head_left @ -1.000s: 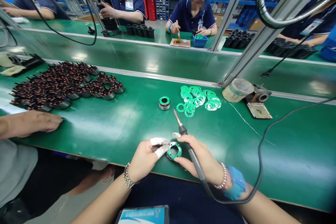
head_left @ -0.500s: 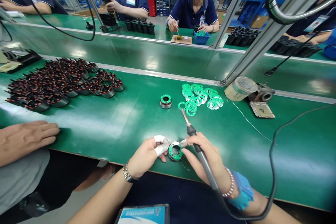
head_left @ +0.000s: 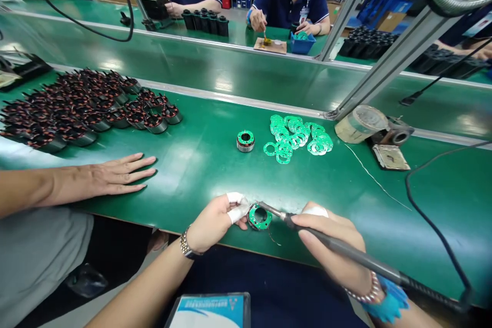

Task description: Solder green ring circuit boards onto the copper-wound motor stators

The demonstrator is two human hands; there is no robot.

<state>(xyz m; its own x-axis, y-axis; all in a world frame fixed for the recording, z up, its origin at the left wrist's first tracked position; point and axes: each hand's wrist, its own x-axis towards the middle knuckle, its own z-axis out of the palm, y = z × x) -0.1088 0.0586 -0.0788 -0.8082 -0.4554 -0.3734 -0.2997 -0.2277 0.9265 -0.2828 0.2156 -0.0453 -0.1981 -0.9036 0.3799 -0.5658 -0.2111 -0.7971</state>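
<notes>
My left hand (head_left: 214, 223), its fingers wrapped in white tape, holds a wound motor stator (head_left: 260, 217) topped by a green ring circuit board against the green bench. My right hand (head_left: 326, 243) grips a dark soldering iron (head_left: 346, 246), with its metal tip (head_left: 271, 210) reaching the ring board's upper edge. A second stator with a fitted green board (head_left: 245, 141) stands farther up the bench. Beyond it lies a heap of loose green ring boards (head_left: 295, 136). A co-worker's hand (head_left: 119, 174) rests flat on the bench to my left.
Many copper-wound stators (head_left: 88, 110) crowd the bench at left. At right are a taped roll (head_left: 361, 124), a small metal fixture (head_left: 394, 136) and a worn metal plate (head_left: 391, 157). A black cable and thin wire cross the bench; a metal frame stands behind.
The soldering iron has swung from pointing up the bench to lying low, its tip now on the ring board. The co-worker's hand has slid right, and the view has tilted slightly.
</notes>
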